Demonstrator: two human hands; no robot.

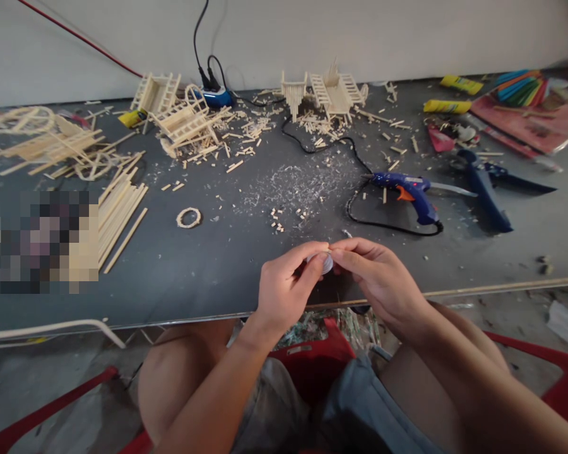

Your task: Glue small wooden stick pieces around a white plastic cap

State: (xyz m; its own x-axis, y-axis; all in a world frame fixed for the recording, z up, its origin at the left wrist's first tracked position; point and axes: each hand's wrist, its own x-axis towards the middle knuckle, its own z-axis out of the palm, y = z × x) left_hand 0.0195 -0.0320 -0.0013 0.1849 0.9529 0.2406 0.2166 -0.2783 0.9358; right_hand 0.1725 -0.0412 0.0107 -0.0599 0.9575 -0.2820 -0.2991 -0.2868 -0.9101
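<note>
Near the table's front edge, my left hand [284,284] pinches a small round whitish disc [327,263], which looks like a cap. My fingers cover much of it. My right hand [381,274] is closed in a pinch at the disc's upper right edge, its fingertips nearly touching those of the left. Whatever sits between the right fingertips is too small to make out. Just beyond my hands lie several tiny cut wood bits [277,221]. A small ring made of wood pieces [189,218] rests to the left.
A blue hot glue gun [414,189] with a black cord lies right, beside dark blue cutters [487,189]. Bamboo sticks [123,217] lie left. Stick-built models [338,94] and offcuts line the back, near a blue power socket [215,96]. Yellow glue tubes [447,106] lie back right.
</note>
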